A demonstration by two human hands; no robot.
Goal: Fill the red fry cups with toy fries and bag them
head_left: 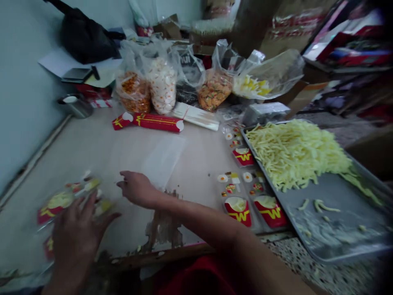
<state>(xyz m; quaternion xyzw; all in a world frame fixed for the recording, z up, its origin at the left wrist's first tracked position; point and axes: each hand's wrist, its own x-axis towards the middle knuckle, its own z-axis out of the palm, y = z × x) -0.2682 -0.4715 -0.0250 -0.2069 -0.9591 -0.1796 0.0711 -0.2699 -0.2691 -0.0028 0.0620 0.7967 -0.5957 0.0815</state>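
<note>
My left hand [78, 225] is at the lower left, fingers spread, over clear packets [59, 201] that hold small red boxes of pale fries-shaped pieces. It looks to be touching or just above them; blur hides which. My right hand [139, 190] reaches across the middle of the table, its fingers pointing left and apart with nothing seen in them. Just beyond it lies a flat clear plastic bag [164, 157]. Several filled packets [238, 209] with red boxes and small egg and burger shapes lie to the right of my right forearm.
At the right, a metal tray [310, 223] holds a heap of pale fries-shaped pieces [301, 151]. Stacked red fries boxes [159, 122] lie toward the back. Behind them stand bags of small pieces [161, 86]. A metal cup [76, 107] sits back left.
</note>
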